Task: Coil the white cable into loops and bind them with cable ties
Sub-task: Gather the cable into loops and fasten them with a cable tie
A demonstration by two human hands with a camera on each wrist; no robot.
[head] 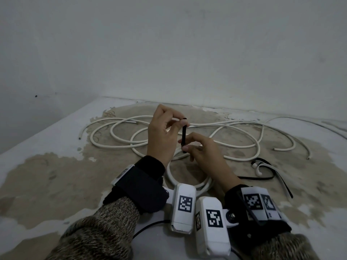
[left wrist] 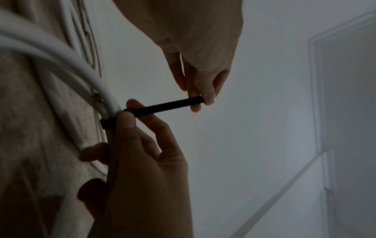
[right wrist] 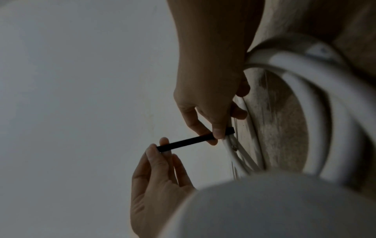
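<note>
A long white cable (head: 116,136) sprawls in loose curves over the stained surface. Part of it is gathered into a small coil (head: 187,184) under my hands. A black cable tie (head: 184,136) stands upright, wrapped round the coil strands (left wrist: 67,59) at its lower end. My left hand (head: 183,121) pinches the tie's free top end between thumb and fingertips. My right hand (head: 185,147) pinches the tie where it meets the cable, its other fingers curled round the strands (right wrist: 305,80). In the wrist views the tie (left wrist: 167,107) (right wrist: 189,142) runs taut between the left hand (left wrist: 200,101) (right wrist: 160,146) and the right hand (left wrist: 126,112) (right wrist: 215,136).
More black ties (head: 262,177) lie to the right, with a short white piece (head: 256,166) beside them. Loose cable ends (head: 281,149) reach toward the right. A plain wall (head: 169,53) rises just behind the surface, whose left edge (head: 47,128) drops away.
</note>
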